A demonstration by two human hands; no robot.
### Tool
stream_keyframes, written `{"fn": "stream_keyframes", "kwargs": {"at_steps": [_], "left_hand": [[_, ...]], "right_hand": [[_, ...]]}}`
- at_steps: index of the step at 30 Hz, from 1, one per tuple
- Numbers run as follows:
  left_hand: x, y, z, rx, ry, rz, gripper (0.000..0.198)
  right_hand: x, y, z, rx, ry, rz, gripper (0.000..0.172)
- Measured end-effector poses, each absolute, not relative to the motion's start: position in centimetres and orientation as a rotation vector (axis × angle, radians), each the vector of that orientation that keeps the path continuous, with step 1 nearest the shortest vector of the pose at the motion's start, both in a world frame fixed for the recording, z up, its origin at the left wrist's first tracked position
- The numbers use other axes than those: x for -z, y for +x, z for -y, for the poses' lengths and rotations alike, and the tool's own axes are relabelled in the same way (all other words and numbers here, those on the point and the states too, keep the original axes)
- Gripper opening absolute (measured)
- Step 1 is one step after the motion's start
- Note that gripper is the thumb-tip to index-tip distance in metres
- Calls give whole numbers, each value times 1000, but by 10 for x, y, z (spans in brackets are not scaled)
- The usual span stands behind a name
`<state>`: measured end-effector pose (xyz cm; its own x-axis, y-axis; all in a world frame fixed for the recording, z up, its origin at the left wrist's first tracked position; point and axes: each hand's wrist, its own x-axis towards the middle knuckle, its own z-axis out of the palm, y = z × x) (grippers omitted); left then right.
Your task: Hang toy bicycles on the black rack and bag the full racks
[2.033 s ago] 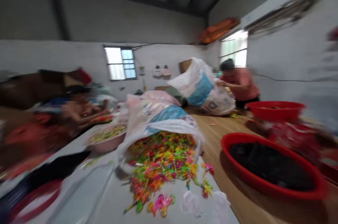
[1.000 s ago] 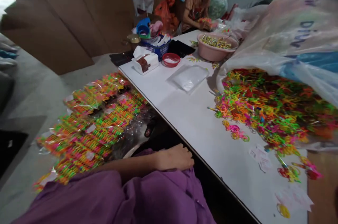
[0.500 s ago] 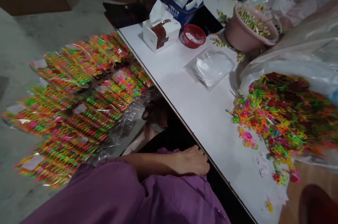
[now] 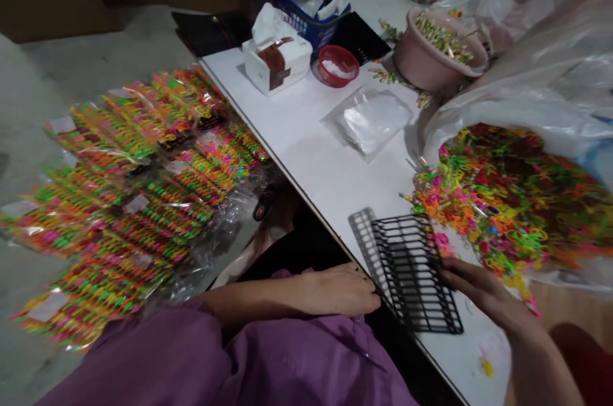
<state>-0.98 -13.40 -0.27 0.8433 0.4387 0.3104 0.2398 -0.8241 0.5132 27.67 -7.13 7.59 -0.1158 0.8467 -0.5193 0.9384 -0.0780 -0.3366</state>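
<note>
Right hand (image 4: 474,291) holds the black rack (image 4: 412,278), fingertips indistinct.

my right hand (image 4: 479,291) came into view, fingers touching a black grid rack (image 4: 412,272); half a second earlier neither was at the white table's (image 4: 325,157) near edge

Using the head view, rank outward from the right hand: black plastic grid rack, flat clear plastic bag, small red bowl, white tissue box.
1. Grid rack, touching right hand.
2. Clear plastic bag, mid-table.
3. Red bowl, beyond.
4. Tissue box, farthest left.
</note>
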Motion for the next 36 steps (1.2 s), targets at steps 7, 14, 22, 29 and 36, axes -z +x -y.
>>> {"fn": "stream_keyframes", "kwargs": {"at_steps": [7, 14, 22, 29, 36], "left_hand": [[-16, -1, 82, -440, 2663, -656, 23], [37, 23, 79, -243, 2742, -874, 35], [19, 50, 86, -238, 2727, -848, 37], [-18, 92, 5, -322, 2822, -974, 35], [-2, 70, 15, -468, 2543, -884, 24]], "right_hand": [[-46, 251, 27, 1238, 1525, -2208, 24], [-59, 282, 18, 543, 2192, -2224, 27], [-37, 293, -46, -113, 2103, -2148, 26], [-38, 300, -39, -79, 2239, -2289, 22], [-25, 288, 16, 152, 2505, -2221, 19]]}}
